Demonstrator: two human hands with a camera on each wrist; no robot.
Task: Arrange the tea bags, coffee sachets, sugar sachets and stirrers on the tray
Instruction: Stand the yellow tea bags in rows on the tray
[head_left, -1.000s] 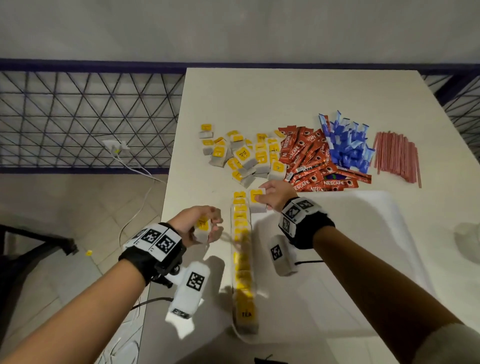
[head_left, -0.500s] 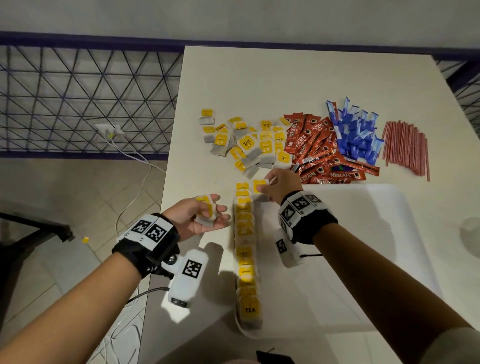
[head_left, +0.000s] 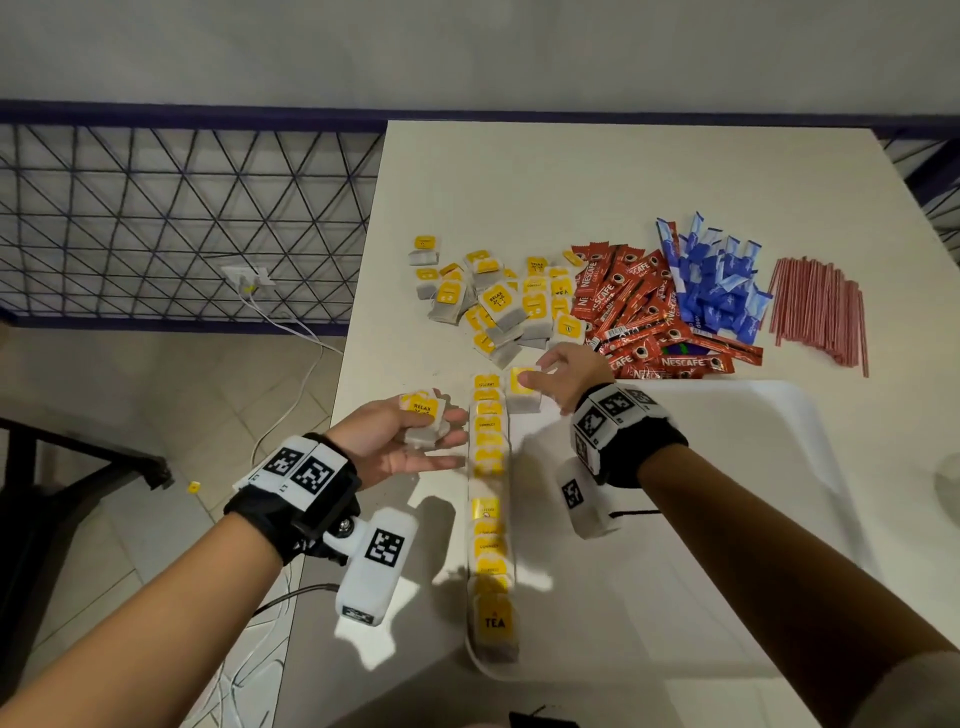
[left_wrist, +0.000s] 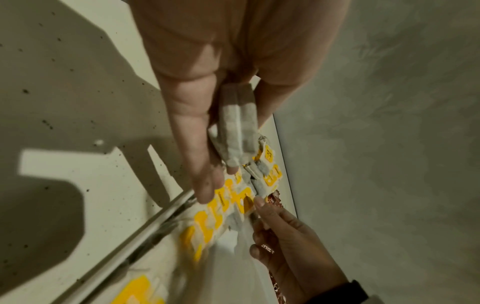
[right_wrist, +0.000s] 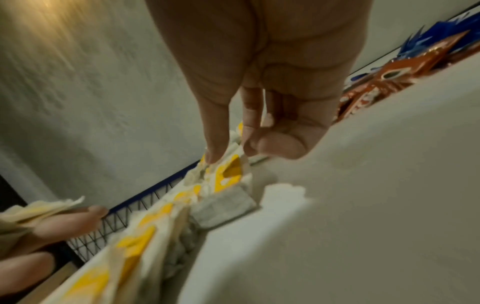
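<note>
A row of yellow-tagged tea bags (head_left: 488, 447) stands along the left side of the white tray (head_left: 701, 519). My left hand (head_left: 441, 431) hovers just left of the row, fingers stretched out, holding two tea bags (head_left: 423, 421) between thumb and fingers; the left wrist view shows these tea bags (left_wrist: 237, 125) edge-on. My right hand (head_left: 535, 379) pinches one tea bag (head_left: 522, 389) at the tray's far left corner, beside the head of the row. Behind the tray lie a loose tea bag pile (head_left: 509, 306), red coffee sachets (head_left: 639, 312), blue sugar sachets (head_left: 717, 280) and reddish stirrers (head_left: 821, 312).
The table (head_left: 571, 182) ends at its left edge close to my left hand. Beyond that edge are a tiled floor, white cables (head_left: 291, 332) and a dark metal grid railing (head_left: 182, 223). A dark frame (head_left: 78, 467) stands on the floor at left.
My left hand has uncurled its fingers and drifted right toward the row, still with its tea bags. My right hand stays at the tray's far corner with its tea bag.
</note>
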